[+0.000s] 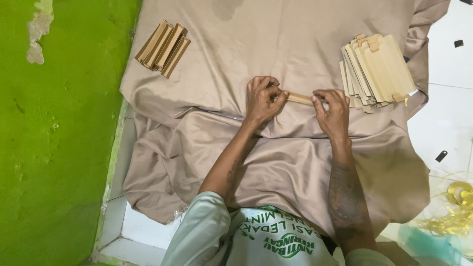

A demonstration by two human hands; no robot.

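On cloth (207, 143): left hand (262, 98) and right hand (332, 109) pinch one strip (300, 99). Folded pile (163, 48) far left of it, small; flat stack (377, 72) right, larger. Judged early.

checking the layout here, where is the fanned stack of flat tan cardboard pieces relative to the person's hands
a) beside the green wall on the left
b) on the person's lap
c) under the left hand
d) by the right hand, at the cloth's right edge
d: the fanned stack of flat tan pieces lies on the beige cloth just past the right hand, while the left hand grips the other end of a narrow tan piece.
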